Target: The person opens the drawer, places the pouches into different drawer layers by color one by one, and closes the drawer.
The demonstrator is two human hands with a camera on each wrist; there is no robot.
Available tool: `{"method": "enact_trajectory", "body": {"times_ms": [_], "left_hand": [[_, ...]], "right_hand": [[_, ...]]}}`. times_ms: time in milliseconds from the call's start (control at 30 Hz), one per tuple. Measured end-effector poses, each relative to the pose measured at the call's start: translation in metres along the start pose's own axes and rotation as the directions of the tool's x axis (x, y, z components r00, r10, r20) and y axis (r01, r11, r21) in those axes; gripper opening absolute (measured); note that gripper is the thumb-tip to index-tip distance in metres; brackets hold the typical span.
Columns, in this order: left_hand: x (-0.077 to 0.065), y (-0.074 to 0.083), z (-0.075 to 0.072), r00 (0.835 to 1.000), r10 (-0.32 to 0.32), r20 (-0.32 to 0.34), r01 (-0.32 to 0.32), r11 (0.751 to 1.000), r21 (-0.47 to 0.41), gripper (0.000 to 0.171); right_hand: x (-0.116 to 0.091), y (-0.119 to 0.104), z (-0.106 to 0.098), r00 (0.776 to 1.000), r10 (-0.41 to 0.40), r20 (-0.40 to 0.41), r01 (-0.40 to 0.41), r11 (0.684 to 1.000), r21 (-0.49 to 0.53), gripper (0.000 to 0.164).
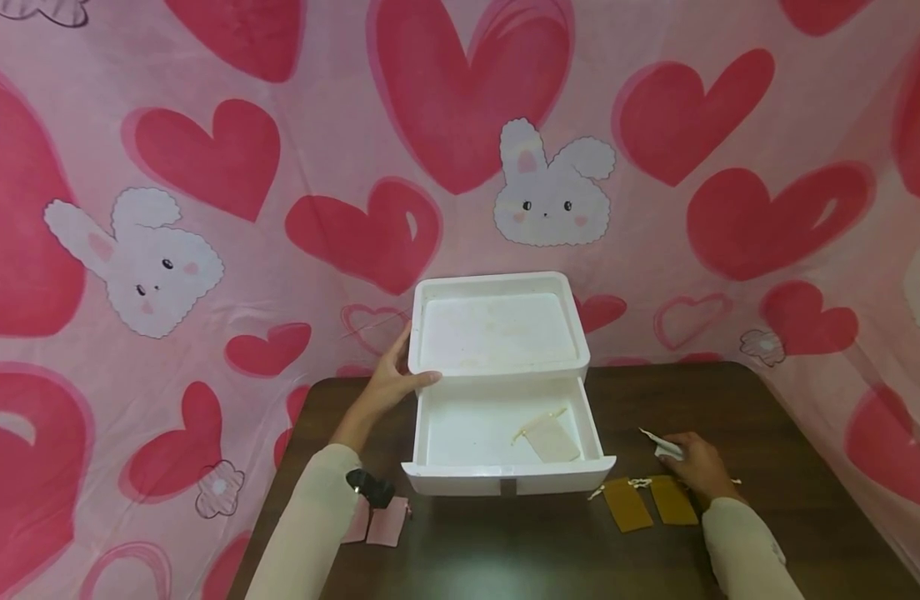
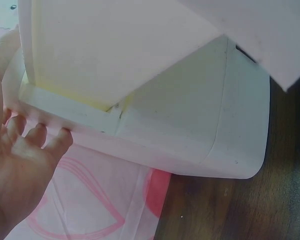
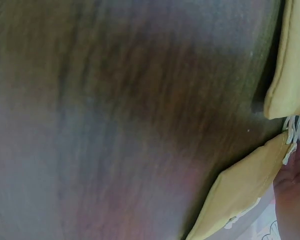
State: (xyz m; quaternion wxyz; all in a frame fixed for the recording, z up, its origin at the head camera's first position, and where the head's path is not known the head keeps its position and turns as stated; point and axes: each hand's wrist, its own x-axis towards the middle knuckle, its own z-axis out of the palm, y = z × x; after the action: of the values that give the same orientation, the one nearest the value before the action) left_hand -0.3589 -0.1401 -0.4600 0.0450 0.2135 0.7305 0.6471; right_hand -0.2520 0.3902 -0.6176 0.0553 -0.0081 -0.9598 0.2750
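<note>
Head view first: far left on the dark table [image 1: 505,554] there are two pink pouches [image 1: 388,523], partly covered by the forearm. Next up, the left hand [image 1: 388,387] is gripping the left side of a white drawer unit [image 1: 505,372], thumb over the top edge, and the left wrist view has the fingertips touching the side wall. Unit's top is a shallow tray with a raised rim. Below it the drawer [image 1: 460,482] is pulled out, with one beige drawstring pouch [image 1: 553,440] lying tilted toward the right end. Just right of the drawer, two mustard pouches [image 1: 628,507] lie side by side on the table. Behind them the right hand [image 1: 700,467] pinches a whitish corded item [image 1: 668,450], too covered to make out fully.
</note>
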Motion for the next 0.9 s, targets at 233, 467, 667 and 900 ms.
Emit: {"method": "enact_trajectory", "body": {"times_ms": [233, 467, 667, 900], "left_hand": [[0.0, 0.003, 0.0, 0.999, 0.032, 0.031, -0.031, 0.998, -0.049, 0.108], [0.0, 0.003, 0.001, 0.999, 0.03, 0.032, -0.029, 0.998, -0.05, 0.108], [0.0, 0.003, 0.0, 1.0, 0.016, 0.027, -0.015, 0.999, -0.048, 0.109], [-0.001, 0.003, 0.0, 0.999, 0.022, 0.027, -0.02, 0.998, -0.059, 0.109]], "right_hand": [[-0.003, -0.002, -0.002, 0.999, 0.051, 0.01, -0.052, 0.997, 0.059, 0.025], [-0.005, -0.001, -0.001, 0.997, 0.076, 0.009, -0.076, 0.99, 0.114, 0.021], [-0.009, -0.002, -0.001, 0.996, 0.091, -0.002, -0.089, 0.986, 0.143, 0.02], [-0.011, -0.007, -0.003, 0.993, 0.117, -0.007, -0.115, 0.983, 0.141, 0.02]]}}
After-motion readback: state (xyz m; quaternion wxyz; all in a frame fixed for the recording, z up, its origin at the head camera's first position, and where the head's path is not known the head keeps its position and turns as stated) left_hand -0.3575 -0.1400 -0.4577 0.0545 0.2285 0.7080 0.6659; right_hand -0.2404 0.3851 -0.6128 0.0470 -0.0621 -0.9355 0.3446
